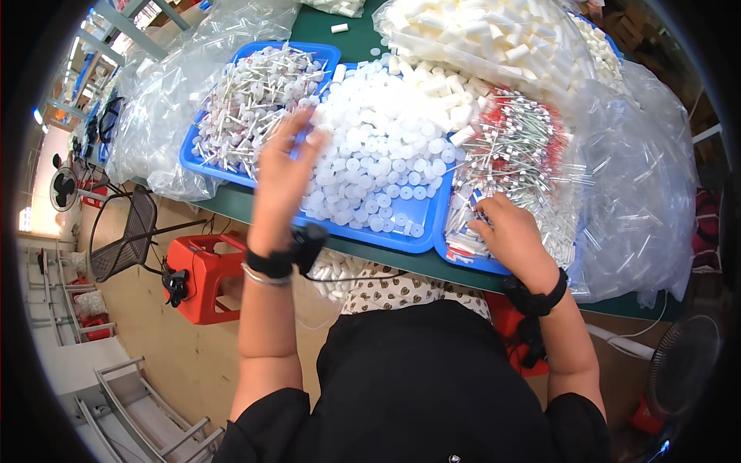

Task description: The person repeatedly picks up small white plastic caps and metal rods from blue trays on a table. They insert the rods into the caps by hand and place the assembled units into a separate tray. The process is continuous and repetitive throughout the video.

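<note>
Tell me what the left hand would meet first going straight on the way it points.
Likely the stemmed parts in the left blue tray, though the left hand is blurred and depth unclear.

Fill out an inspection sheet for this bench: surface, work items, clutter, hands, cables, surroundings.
Surface: green table, largely covered.
Work items: left blue tray, stemmed pieces; middle blue tray, whitish discs; right blue tray, thin red, white and silvery pieces.
Clutter: clear plastic bags on both sides; bag of white cylinders; one loose white cylinder.
Hands: left hand blurred, over the left and middle trays; right hand at the right tray, grip unclear.
Cables: dark cable near the left wrist; white cable at right.
Surroundings: red stool, dark chair, fans.
</note>
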Available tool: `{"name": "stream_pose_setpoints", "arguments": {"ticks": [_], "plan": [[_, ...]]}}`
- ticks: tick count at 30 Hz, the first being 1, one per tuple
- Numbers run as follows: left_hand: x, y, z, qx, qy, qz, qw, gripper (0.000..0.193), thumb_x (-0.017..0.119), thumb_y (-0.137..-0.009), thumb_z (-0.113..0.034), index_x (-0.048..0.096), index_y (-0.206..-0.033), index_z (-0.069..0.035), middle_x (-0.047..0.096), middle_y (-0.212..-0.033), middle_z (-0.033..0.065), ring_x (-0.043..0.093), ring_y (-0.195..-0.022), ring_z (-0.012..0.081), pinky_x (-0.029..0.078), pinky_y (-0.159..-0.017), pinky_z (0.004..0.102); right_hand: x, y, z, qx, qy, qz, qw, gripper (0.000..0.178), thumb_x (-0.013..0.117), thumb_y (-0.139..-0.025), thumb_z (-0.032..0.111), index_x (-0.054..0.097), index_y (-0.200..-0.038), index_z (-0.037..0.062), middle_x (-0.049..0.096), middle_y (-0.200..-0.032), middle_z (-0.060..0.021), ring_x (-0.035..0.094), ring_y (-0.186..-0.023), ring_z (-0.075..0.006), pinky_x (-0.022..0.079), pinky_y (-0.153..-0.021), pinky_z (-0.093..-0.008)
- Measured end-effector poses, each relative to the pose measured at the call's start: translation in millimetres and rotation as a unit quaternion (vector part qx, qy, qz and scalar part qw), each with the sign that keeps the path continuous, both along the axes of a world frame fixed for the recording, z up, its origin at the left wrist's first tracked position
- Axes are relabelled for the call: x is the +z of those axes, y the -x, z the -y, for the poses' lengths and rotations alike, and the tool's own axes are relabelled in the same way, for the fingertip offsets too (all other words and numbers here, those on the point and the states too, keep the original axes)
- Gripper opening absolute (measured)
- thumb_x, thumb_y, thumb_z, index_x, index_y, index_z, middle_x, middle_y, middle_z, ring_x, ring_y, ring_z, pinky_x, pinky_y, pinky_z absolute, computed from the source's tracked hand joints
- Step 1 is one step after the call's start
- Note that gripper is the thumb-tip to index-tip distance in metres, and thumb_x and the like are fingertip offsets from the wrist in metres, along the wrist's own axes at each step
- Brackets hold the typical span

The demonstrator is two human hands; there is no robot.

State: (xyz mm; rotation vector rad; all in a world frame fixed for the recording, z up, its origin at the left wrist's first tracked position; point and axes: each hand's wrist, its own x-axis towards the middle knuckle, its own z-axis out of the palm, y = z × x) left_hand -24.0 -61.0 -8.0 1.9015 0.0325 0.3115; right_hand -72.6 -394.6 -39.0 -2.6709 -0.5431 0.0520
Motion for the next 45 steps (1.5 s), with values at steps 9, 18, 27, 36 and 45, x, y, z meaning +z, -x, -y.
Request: {"name": "stream_pose_setpoints", "arguments": {"ticks": [9, 18, 27, 36, 45], "plan": [[-36.4, 51.6, 69.9, -0.228, -0.423, 0.033, 0.877, 0.018, 0.068, -0.075, -0.005, 0.066, -0.093, -0.005, 0.062, -0.094, 0.0084, 0.054, -0.090, 0.0291, 0.044, -0.082, 0.0396, 1.4, 3.4, 13.7, 0.008, -0.047, 0.010, 0.999, 0.008, 0.063, -0.082, 0.003, 0.061, -0.090, 0.0032, 0.055, -0.090, -0.0137, 0.060, -0.073, -0.0339, 0.049, -0.066, -0.0420], [-35.8, 51.7, 80.3, -0.187, 0.011, -0.076, 0.979, 0.020, 0.063, -0.091, -0.009, 0.066, -0.111, -0.005, 0.062, -0.087, 0.0024, 0.062, -0.077, 0.0154, 0.052, -0.068, 0.0273, 25.9, 1.1, 11.4, -0.008, -0.143, 0.121, 0.982, 0.019, 0.069, -0.079, 0.004, 0.069, -0.098, 0.0041, 0.063, -0.081, -0.0100, 0.059, -0.072, -0.0261, 0.047, -0.066, -0.0367], [-39.8, 66.1, 120.7, -0.209, 0.544, -0.324, 0.745, 0.032, 0.058, -0.096, -0.015, 0.056, -0.123, 0.003, 0.066, -0.100, 0.0063, 0.065, -0.089, 0.0115, 0.054, -0.085, 0.0235, 48.4, 23.0, 2.6, 0.038, -0.189, 0.032, 0.981, 0.018, 0.069, -0.080, 0.003, 0.068, -0.097, 0.0007, 0.066, -0.080, -0.0116, 0.061, -0.071, -0.0256, 0.048, -0.065, -0.0354], [-44.5, 71.0, 126.5, -0.211, 0.553, -0.337, 0.732, 0.033, 0.061, -0.095, -0.017, 0.058, -0.122, 0.002, 0.065, -0.098, 0.0051, 0.064, -0.086, 0.0110, 0.054, -0.083, 0.0244, 47.9, 26.3, 3.4, 0.048, -0.201, 0.026, 0.978, 0.012, 0.067, -0.082, 0.002, 0.066, -0.093, -0.0011, 0.065, -0.081, -0.0127, 0.064, -0.073, -0.0271, 0.050, -0.065, -0.0348], [-44.0, 72.1, 128.1, -0.218, 0.538, -0.332, 0.743, 0.035, 0.061, -0.095, -0.015, 0.055, -0.125, 0.003, 0.065, -0.098, 0.0036, 0.064, -0.088, 0.0108, 0.054, -0.083, 0.0234, 49.9, 27.5, -0.4, 0.045, -0.195, 0.035, 0.979, 0.014, 0.064, -0.084, 0.000, 0.064, -0.098, -0.0017, 0.063, -0.083, -0.0135, 0.062, -0.072, -0.0297, 0.049, -0.065, -0.0359]]}}
